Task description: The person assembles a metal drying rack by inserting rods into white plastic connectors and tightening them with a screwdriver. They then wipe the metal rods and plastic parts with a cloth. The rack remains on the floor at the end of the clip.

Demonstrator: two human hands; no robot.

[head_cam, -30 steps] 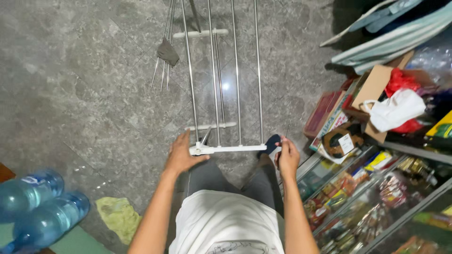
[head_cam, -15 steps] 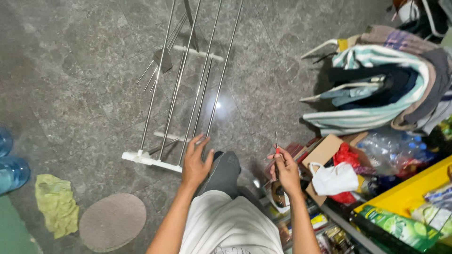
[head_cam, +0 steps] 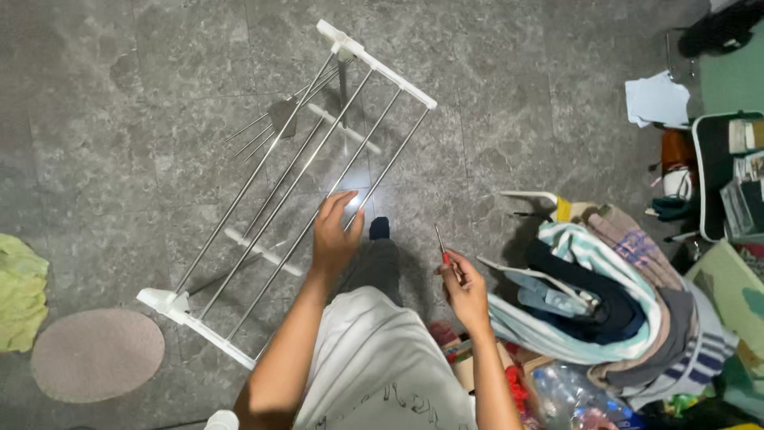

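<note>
A metal drying rack (head_cam: 280, 181) with several long steel rods and white plastic end bars stands over the grey stone floor, running diagonally from lower left to upper right. My left hand (head_cam: 334, 233) rests on one of its rods near the middle, fingers spread. My right hand (head_cam: 464, 290) is to the right of the rack, closed around a small screwdriver (head_cam: 442, 245) with a red handle, its metal tip pointing up. My legs in grey trousers and a white shirt show at the bottom.
A chair piled with striped and dark clothes (head_cam: 593, 291) stands at the right. A yellow-green cloth (head_cam: 20, 291) and a round brown mat (head_cam: 95, 354) lie at the left. Plastic bottles (head_cam: 569, 398) and boxes crowd the lower right, and a white cloth (head_cam: 656, 99) lies at the upper right.
The view has swung, so the rack now lies diagonally. My left hand has moved from the white end bar up onto a rod. My right hand has come off the rack, holding the screwdriver.
</note>
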